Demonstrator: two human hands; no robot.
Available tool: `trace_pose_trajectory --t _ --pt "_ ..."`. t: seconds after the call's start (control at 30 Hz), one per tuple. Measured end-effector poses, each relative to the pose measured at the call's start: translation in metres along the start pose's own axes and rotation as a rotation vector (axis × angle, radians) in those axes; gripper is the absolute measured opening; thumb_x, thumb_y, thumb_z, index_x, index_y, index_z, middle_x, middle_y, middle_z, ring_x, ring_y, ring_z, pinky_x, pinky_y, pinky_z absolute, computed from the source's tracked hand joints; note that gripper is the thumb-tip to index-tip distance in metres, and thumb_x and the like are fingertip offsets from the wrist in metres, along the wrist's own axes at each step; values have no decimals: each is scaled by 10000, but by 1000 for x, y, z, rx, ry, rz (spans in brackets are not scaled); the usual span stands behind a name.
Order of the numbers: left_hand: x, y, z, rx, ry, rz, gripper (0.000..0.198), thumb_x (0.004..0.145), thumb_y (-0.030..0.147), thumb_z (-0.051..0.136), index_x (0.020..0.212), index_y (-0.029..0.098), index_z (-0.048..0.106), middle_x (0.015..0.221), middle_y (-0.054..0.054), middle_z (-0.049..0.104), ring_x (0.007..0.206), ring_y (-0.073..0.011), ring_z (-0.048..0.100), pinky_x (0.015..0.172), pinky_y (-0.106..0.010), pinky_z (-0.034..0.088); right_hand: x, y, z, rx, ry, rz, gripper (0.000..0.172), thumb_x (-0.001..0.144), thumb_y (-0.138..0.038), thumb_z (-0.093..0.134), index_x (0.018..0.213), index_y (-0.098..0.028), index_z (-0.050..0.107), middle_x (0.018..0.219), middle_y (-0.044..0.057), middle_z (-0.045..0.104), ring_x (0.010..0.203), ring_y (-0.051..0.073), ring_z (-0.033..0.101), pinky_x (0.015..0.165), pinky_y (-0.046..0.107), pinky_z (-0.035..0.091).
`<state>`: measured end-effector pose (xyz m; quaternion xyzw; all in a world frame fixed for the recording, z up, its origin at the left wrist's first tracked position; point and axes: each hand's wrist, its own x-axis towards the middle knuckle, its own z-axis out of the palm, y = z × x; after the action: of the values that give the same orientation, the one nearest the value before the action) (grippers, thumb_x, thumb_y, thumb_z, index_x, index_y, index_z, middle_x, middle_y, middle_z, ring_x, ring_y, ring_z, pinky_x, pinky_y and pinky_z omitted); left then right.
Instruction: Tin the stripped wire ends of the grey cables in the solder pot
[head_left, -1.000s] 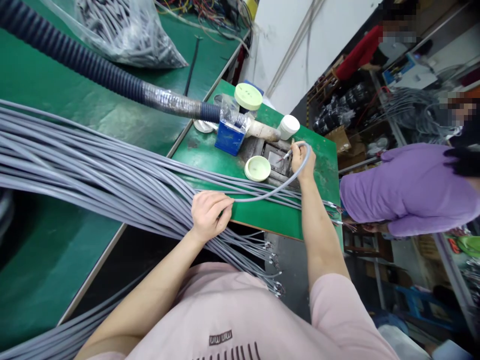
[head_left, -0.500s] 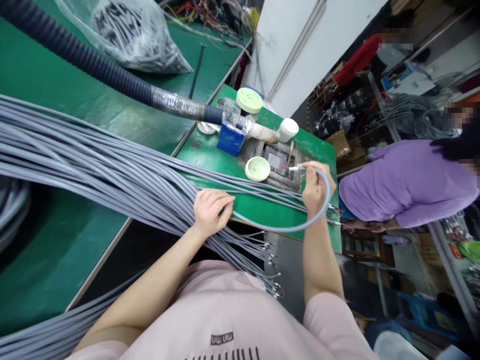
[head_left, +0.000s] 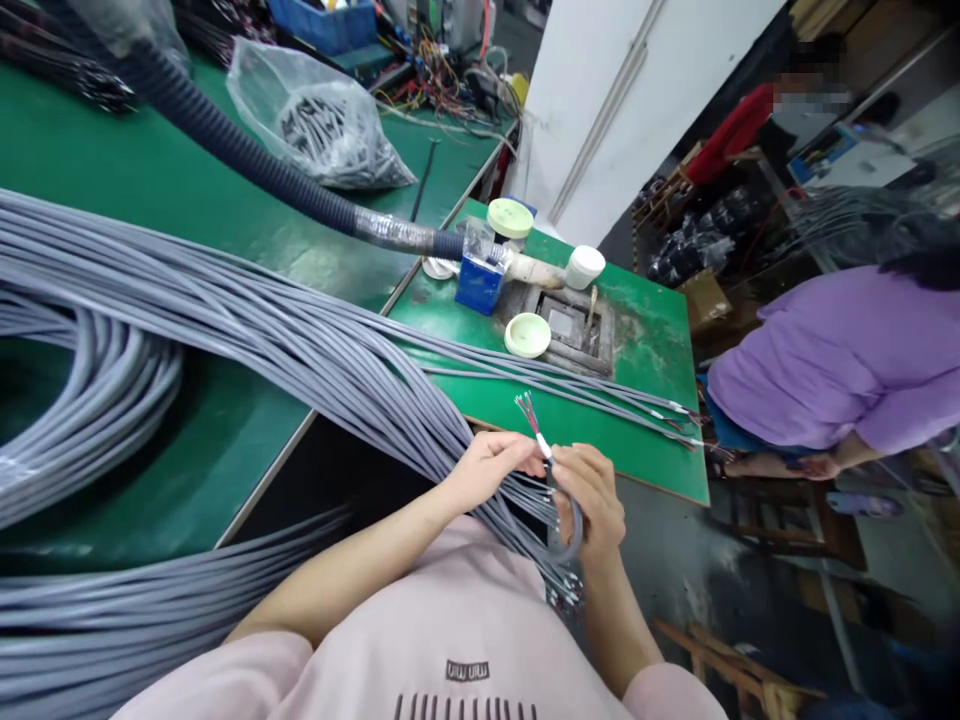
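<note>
In front of my chest, my right hand [head_left: 592,495] is closed round a grey cable [head_left: 576,530], just below its end. That end points up, with a white sleeve [head_left: 544,447] and several thin coloured wires [head_left: 529,408] fanned out, their tips bare and silvery. My left hand [head_left: 495,468] is closed, thumb and fingers brought together at the white sleeve from the left; the fingertips are partly hidden. Under my left hand runs a thick bundle of grey cables [head_left: 330,340], whose stripped ends hang over the bench edge.
A soldering pot [head_left: 562,322] sits in the green bench [head_left: 652,420], beside a pale green dish [head_left: 528,335], a white cup [head_left: 584,267] and a blue box [head_left: 480,283] under an extraction hose [head_left: 262,165]. More cables [head_left: 127,390] lie left. A person in purple [head_left: 862,370] is at right.
My right hand has brought the cable end back from the soldering pot toward my chest. My left hand has moved right, to the cable end. The view has shifted slightly.
</note>
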<state>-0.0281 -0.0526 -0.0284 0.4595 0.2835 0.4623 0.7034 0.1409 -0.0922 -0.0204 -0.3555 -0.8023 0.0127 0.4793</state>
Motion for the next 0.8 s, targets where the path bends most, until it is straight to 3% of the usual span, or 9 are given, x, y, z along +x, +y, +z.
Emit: trace_pose_trajectory --t 0.17,0.3,0.4,0.5,0.6,0.73,0.8 --pt "-2 1 9 -48 125 -54 460 742 571 665 605 132 683 628 -53 668 597 -117 578 623 -230 478 -30 -15 8 48 -26 95 408 890 -172 548 1290 -249 543 1200 113 654 1089 276 601 865 537 517" --pt "-4 -1 13 -8 146 -87 409 712 524 704 600 131 681 591 -32 646 545 -99 547 570 -217 448 -44 -24 11 159 0 233 433 880 -45 467 1234 -265 583 1211 98 643 1091 248 606 874 478 512" --pt "-6 -6 16 46 146 -92 364 721 476 701 599 134 673 559 -16 626 525 -88 535 551 -205 429 -46 -28 8 223 56 446 330 886 -82 472 1119 -250 634 1026 68 689 936 208 647 795 379 526" --pt "-9 -9 21 132 140 -74 337 742 432 684 588 133 655 564 -13 617 529 -86 536 547 -203 420 -44 -31 5 258 10 664 150 874 -189 524 888 -212 671 773 21 673 704 161 628 657 285 502" --pt "-11 -10 26 180 96 -72 343 765 415 665 574 133 626 545 -7 594 509 -83 519 534 -207 416 -42 -34 6 329 -75 820 230 860 -235 532 657 -192 630 585 -20 607 537 119 556 556 240 448" --pt "-10 -11 25 136 48 -109 346 762 432 673 590 140 607 522 5 569 489 -82 505 510 -207 413 -41 -35 12 413 -51 915 236 872 -254 526 674 -189 637 459 -58 526 443 98 490 518 229 419" --pt "-10 -12 22 81 100 -100 314 707 426 729 639 143 611 537 20 570 490 -73 495 504 -197 407 -41 -36 13 419 -42 937 223 870 -267 533 697 -188 650 456 -56 528 438 100 490 509 232 416"
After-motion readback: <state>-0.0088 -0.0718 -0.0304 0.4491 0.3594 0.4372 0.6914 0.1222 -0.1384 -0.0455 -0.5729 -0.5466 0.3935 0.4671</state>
